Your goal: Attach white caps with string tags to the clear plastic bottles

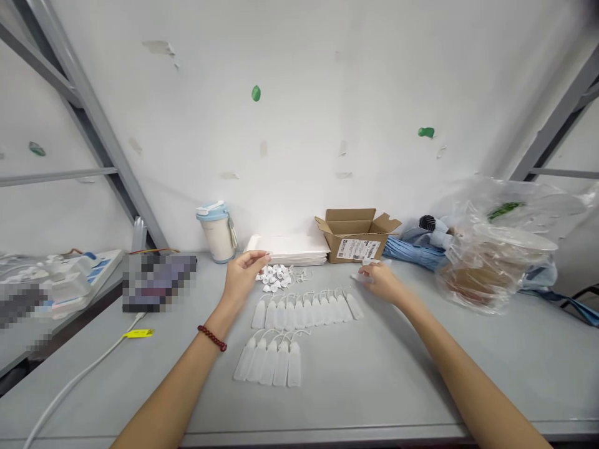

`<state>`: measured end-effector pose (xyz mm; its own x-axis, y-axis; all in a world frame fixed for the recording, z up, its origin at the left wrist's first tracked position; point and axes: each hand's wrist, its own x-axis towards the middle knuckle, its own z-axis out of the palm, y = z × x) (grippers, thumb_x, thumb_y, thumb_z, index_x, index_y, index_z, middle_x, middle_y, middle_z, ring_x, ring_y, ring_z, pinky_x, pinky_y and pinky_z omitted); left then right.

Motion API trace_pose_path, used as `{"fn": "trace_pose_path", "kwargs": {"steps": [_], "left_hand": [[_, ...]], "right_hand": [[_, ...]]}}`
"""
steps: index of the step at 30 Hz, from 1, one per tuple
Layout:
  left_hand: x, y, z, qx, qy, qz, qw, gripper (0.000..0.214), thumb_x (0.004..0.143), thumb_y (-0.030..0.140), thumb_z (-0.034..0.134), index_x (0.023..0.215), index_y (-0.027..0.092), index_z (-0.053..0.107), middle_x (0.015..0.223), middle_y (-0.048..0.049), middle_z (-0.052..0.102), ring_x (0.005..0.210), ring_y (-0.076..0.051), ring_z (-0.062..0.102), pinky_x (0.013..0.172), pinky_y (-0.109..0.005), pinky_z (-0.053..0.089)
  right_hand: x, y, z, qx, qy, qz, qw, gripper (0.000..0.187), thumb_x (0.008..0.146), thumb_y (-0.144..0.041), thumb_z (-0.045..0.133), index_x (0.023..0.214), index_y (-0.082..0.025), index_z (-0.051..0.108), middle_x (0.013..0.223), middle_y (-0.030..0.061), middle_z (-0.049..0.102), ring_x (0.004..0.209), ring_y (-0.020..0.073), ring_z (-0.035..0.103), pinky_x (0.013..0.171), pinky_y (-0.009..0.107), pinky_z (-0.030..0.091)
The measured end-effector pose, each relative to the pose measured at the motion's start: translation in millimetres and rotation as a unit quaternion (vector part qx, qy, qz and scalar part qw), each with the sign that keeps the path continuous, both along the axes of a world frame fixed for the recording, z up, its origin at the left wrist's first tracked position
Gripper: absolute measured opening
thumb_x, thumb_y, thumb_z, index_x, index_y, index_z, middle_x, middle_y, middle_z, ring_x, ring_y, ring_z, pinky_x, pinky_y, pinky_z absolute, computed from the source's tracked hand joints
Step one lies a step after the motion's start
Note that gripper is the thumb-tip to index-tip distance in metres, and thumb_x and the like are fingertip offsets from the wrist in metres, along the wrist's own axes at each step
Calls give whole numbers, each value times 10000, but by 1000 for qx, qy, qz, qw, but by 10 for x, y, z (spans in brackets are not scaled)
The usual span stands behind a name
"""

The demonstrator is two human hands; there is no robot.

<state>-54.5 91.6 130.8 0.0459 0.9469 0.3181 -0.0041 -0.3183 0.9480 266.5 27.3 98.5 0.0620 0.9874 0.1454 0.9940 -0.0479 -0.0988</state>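
My left hand is closed in a pinch beside a pile of small white plastic caps; whatever lies between its fingertips is too small to name. Thin whitish loop pieces lie right of the caps. My right hand, in front of the cardboard box, has its fingers closed on a translucent plastic piece, mostly hidden by them. Between my forearms, flat translucent white tubes with thin curved tails form a long row. A shorter row of the same tubes lies nearer to me.
Behind the caps lies a white stack, next to an open cardboard box. A blue-lidded cup stands at back left. Blue cords and a plastic-wrapped spool occupy the right. A white cable crosses the left side.
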Motion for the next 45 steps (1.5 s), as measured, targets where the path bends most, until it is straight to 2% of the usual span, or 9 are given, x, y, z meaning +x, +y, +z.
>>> {"fn": "trace_pose_path", "kwargs": {"steps": [3, 5, 8, 12, 18, 34, 39, 42, 45], "left_hand": [[63, -85, 14, -20, -21, -31, 999, 260, 635, 361, 680, 714, 117, 642, 637, -11, 608, 527, -87, 480, 512, -205, 396], [110, -141, -2, -37, -8, -59, 998, 264, 657, 379, 659, 680, 117, 633, 605, -9, 592, 501, -84, 471, 490, -206, 391], [166, -227, -9, -47, 21, -124, 991, 282, 679, 401, 637, 645, 121, 628, 595, -19, 592, 513, -93, 483, 485, -208, 393], [197, -350, 43, -37, 55, -200, 977, 276, 707, 390, 613, 609, 132, 617, 583, -17, 581, 542, -103, 487, 479, -204, 382], [229, -479, 92, -24, 95, -265, 959, 265, 755, 354, 573, 601, 139, 598, 590, -12, 574, 523, -93, 462, 497, -211, 381], [255, -479, 44, -25, 132, -255, 958, 345, 791, 424, 534, 580, 151, 529, 578, 2, 556, 521, -97, 478, 525, -228, 402], [260, -478, 37, -32, 105, -262, 959, 293, 809, 425, 526, 736, 145, 568, 628, -9, 589, 556, -103, 515, 512, -218, 411], [275, -459, 13, -19, 102, -266, 958, 320, 825, 443, 500, 922, 151, 589, 646, -7, 597, 570, -111, 537, 503, -215, 423], [283, -439, -7, 3, 117, -269, 956, 345, 835, 444, 483, 964, 152, 614, 639, -2, 583, 555, -107, 535, 496, -215, 429]], "right_hand": [[-163, -22, 21, 58, 6, 14, 998, 275, 760, -113, 518, 1014, -94, 622, 978, 136, 603, 977, 262, 507, 836, 316, 378], [-340, -46, 40, 124, 35, 65, 989, 244, 792, -146, 498, 1008, -119, 608, 980, 126, 578, 965, 259, 504, 842, 351, 393], [-671, -109, 73, 217, 97, 158, 958, 223, 832, -175, 457, 1027, -171, 566, 980, 105, 544, 959, 249, 500, 838, 394, 416], [-1042, -246, 120, 254, 150, 246, 923, 194, 860, -193, 447, 1038, -190, 525, 981, 106, 528, 931, 234, 518, 800, 390, 453], [-1155, -378, 131, 250, 191, 269, 910, 167, 880, -196, 441, 1040, -196, 489, 993, 109, 516, 917, 219, 531, 763, 360, 479], [-1263, -416, 81, 215, 327, 264, 881, 142, 861, -150, 440, 987, -194, 487, 935, 71, 528, 834, 177, 515, 729, 319, 457], [-1299, -441, 77, 185, 367, 235, 881, 114, 868, -186, 437, 969, -191, 490, 941, 72, 546, 882, 182, 530, 759, 327, 458], [-1313, -443, 57, 160, 383, 230, 880, 175, 879, -196, 410, 1040, -199, 480, 975, 79, 567, 912, 186, 555, 751, 321, 468], [-1328, -437, 34, 148, 391, 245, 875, 250, 883, -200, 386, 1121, -204, 463, 1002, 82, 577, 848, 172, 585, 732, 319, 479]]}}
